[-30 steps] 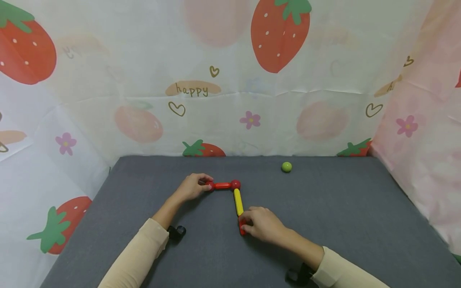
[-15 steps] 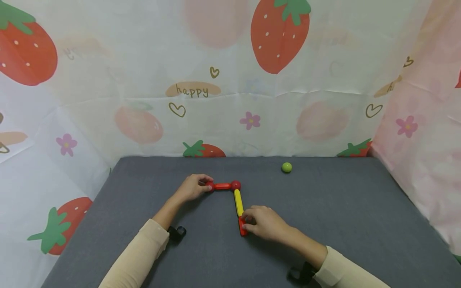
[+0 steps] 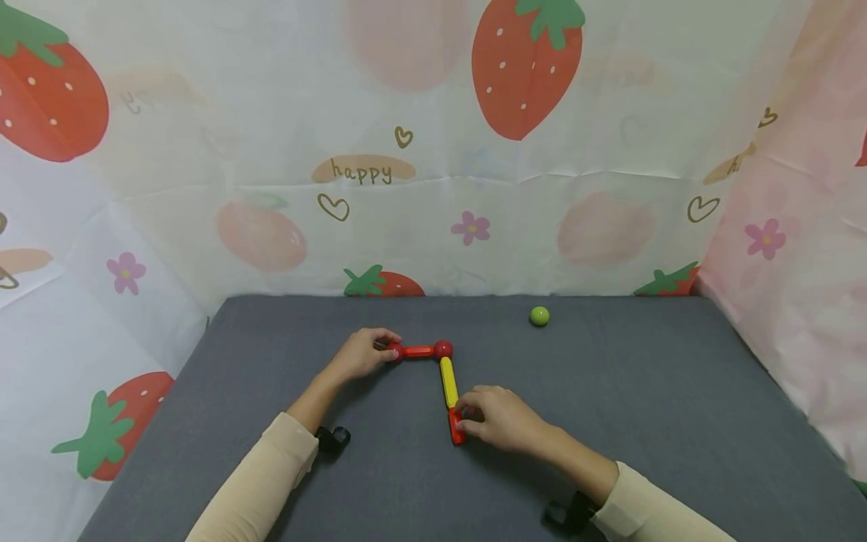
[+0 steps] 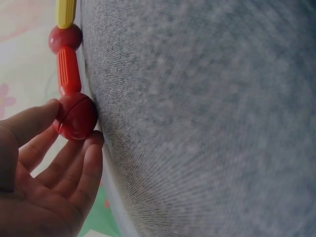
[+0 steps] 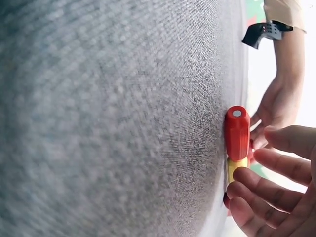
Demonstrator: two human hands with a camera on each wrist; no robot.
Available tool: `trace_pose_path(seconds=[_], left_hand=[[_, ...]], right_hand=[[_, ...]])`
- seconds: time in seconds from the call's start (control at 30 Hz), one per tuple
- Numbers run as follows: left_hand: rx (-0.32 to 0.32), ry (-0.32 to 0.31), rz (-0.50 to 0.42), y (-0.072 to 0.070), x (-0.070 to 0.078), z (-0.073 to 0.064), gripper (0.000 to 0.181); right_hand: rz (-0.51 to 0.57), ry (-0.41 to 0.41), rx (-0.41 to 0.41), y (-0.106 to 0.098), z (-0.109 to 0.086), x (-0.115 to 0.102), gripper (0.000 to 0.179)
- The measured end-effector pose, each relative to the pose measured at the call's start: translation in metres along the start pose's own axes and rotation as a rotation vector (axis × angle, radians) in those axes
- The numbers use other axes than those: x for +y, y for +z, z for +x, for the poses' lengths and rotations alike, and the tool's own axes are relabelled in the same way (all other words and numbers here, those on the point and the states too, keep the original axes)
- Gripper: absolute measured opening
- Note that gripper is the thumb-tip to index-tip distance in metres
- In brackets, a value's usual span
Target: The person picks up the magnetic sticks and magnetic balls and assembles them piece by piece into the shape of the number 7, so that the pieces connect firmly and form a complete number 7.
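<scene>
Toy rods and balls lie joined end to end on the dark grey cloth. My left hand (image 3: 360, 354) holds the red ball (image 4: 78, 116) at the left end between thumb and fingers. From that ball a short red rod (image 3: 418, 351) runs right to a second red ball (image 3: 443, 349). A yellow rod (image 3: 449, 382) comes down toward me from there, with another red rod (image 3: 457, 427) at its near end. Just right of this near rod is my right hand (image 3: 504, 420), its fingers loosely bent around nothing. The right wrist view shows a pale round spot on the rod's end.
A green ball (image 3: 539, 316) lies near the back of the grey cloth-covered table (image 3: 643, 391), right of the middle. Strawberry-printed curtains (image 3: 433, 226) stand behind and at both sides. Each wrist wears a black strap (image 3: 333, 439).
My right hand has let go of the near red rod, its fingers and thumb drawing slightly right, so more of the rod shows. The left hand and the joined pieces keep their place.
</scene>
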State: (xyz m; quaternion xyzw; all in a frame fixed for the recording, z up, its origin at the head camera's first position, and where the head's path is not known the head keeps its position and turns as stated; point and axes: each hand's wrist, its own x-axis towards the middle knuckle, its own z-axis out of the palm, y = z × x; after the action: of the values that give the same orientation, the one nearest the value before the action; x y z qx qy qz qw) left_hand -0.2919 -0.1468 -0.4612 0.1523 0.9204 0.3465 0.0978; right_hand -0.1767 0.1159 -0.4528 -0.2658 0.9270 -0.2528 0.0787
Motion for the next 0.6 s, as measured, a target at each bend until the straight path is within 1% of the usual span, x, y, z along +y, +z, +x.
trace_pose_path(seconds=[0.13, 0.23, 0.37, 0.6], left_hand=[[-0.001, -0.003, -0.006, 0.0007, 0.0003, 0.0006, 0.030], [-0.007, 0.013, -0.011, 0.0015, -0.0001, 0.0014, 0.030], [-0.012, 0.029, -0.018, 0.0029, -0.0006, 0.0023, 0.030], [-0.013, 0.005, -0.021, 0.0053, 0.0021, 0.0022, 0.030]], right_hand=[[0.009, -0.013, -0.025, -0.0004, 0.0005, 0.0003, 0.019], [0.019, -0.037, -0.053, 0.0003, 0.0006, 0.0007, 0.018], [0.024, -0.044, -0.079, 0.0017, 0.0002, 0.0013, 0.017], [0.022, -0.034, -0.090, 0.0022, -0.0006, 0.0018, 0.019]])
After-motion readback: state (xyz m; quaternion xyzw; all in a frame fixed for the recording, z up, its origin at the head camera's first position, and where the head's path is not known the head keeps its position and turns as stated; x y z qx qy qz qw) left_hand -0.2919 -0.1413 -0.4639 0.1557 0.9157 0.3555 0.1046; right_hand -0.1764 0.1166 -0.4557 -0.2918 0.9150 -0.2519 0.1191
